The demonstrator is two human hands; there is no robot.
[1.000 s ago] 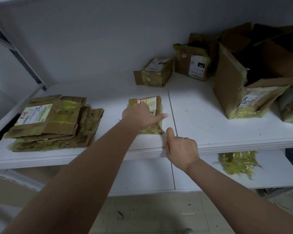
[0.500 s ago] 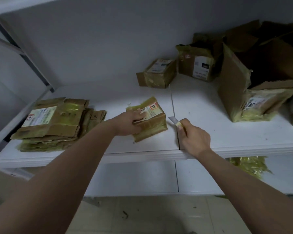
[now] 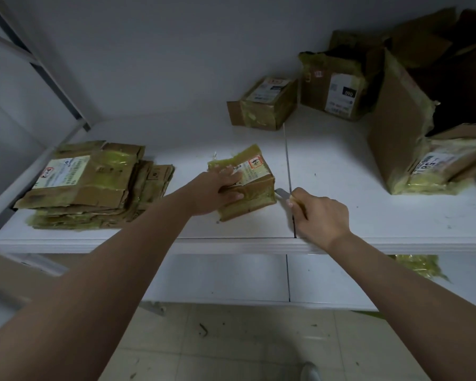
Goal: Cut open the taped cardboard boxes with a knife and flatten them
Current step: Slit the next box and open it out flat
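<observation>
White shelf against a pale wall, dim light. Small taped box sat at frame centre, tilted up off the shelf. Left hand grasped it from the left, fingers on the labelled top, thumb on the near face. Right hand was clenched round the knife; blade tip at the box's right edge, contact not resolvable. Flattened stack at left; uncut boxes upper right.

Judgement: step in hand is slitting the side tape. Keep the blade shallow, follow the seam, stroke away from the left thumb, and press the box down so it cannot skid.
</observation>
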